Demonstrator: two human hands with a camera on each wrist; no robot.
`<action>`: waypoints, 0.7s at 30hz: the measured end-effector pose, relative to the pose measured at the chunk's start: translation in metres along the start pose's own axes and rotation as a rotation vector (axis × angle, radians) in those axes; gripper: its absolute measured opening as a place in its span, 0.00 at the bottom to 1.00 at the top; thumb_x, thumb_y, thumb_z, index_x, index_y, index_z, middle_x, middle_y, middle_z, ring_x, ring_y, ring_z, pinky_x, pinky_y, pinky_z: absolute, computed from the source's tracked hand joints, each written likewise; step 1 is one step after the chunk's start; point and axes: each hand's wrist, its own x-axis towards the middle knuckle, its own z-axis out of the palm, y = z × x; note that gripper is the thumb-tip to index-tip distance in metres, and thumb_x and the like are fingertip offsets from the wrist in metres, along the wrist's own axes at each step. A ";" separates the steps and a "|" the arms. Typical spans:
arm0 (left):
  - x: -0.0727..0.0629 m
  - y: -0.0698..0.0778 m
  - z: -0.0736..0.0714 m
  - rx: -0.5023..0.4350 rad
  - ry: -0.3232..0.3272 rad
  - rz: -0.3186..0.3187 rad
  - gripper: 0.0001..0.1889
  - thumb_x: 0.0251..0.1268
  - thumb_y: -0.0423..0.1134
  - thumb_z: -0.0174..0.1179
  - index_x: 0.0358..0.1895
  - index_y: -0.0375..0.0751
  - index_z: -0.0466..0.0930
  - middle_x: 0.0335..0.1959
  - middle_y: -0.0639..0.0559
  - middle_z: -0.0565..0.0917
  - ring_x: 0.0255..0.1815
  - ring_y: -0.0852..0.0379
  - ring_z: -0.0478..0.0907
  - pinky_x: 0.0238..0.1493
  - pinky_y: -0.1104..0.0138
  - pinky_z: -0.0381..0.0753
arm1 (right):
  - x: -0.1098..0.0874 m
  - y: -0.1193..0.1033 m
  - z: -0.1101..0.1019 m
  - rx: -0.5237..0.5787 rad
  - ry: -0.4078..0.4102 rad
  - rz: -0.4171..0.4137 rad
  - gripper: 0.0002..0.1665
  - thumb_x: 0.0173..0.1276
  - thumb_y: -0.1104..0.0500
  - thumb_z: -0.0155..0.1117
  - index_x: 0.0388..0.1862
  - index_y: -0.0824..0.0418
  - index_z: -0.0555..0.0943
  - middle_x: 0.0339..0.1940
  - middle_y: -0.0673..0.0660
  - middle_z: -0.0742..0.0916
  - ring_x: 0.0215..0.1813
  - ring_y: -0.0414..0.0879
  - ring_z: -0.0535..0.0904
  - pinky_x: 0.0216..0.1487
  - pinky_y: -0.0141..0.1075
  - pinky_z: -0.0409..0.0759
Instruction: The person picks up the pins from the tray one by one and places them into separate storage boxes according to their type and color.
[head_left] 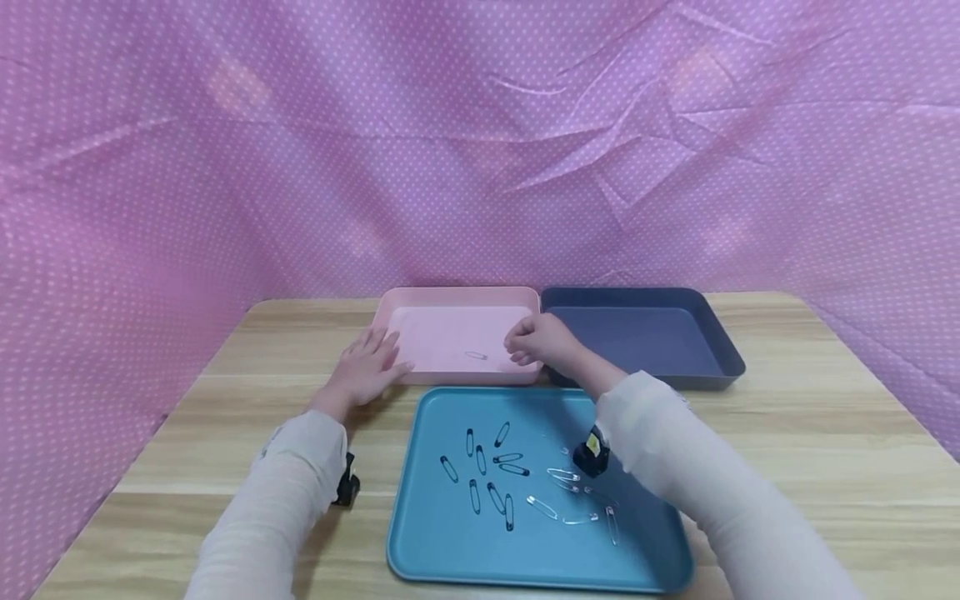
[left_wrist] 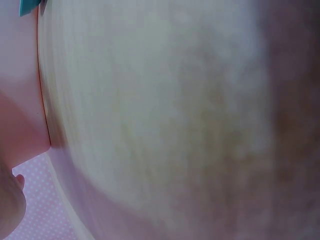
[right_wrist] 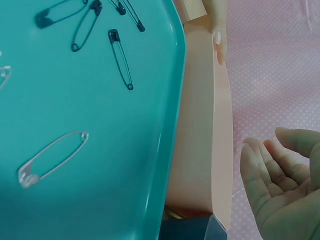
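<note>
A silver safety pin [head_left: 476, 356] lies in the pink tray [head_left: 420, 377], toward its front right. My left hand [head_left: 362, 372] is at that tray's left side, fingers spread, with nothing gripped; the left wrist view shows only a little of it. Over the tray's right front corner is my right hand [head_left: 546, 340]. Its fingers [right_wrist: 265, 172] are loosely curled with a gap to the thumb, and no pin shows between them. Black safety pins [head_left: 481, 460] lie on the left half of the blue tray [head_left: 465, 567]. Silver safety pins [head_left: 542, 507] lie on its right half, partly under my right forearm.
A dark navy tray [head_left: 637, 333] stands against the pink tray's right side. All the trays rest on a wooden table [head_left: 247, 400]. Pink dotted cloth [head_left: 480, 192] hangs behind and at the sides.
</note>
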 end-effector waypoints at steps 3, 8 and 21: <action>0.001 -0.001 0.002 -0.003 0.004 0.004 0.36 0.62 0.60 0.35 0.67 0.40 0.43 0.67 0.39 0.40 0.66 0.43 0.32 0.61 0.49 0.35 | -0.005 0.000 -0.003 -0.007 -0.012 -0.006 0.09 0.59 0.59 0.58 0.35 0.63 0.78 0.33 0.58 0.82 0.32 0.45 0.79 0.36 0.37 0.78; 0.001 -0.001 0.003 -0.003 0.012 0.008 0.36 0.62 0.60 0.35 0.67 0.41 0.43 0.67 0.40 0.40 0.66 0.43 0.32 0.61 0.49 0.35 | -0.014 -0.001 -0.006 -0.007 -0.043 -0.010 0.08 0.59 0.60 0.57 0.35 0.64 0.78 0.33 0.59 0.82 0.32 0.45 0.79 0.37 0.39 0.77; 0.002 -0.002 0.002 -0.026 -0.003 -0.001 0.36 0.62 0.60 0.35 0.67 0.41 0.43 0.67 0.40 0.39 0.66 0.43 0.31 0.61 0.49 0.35 | -0.035 0.004 -0.013 -0.009 -0.084 -0.002 0.11 0.58 0.60 0.58 0.37 0.66 0.78 0.30 0.58 0.81 0.32 0.46 0.78 0.36 0.39 0.77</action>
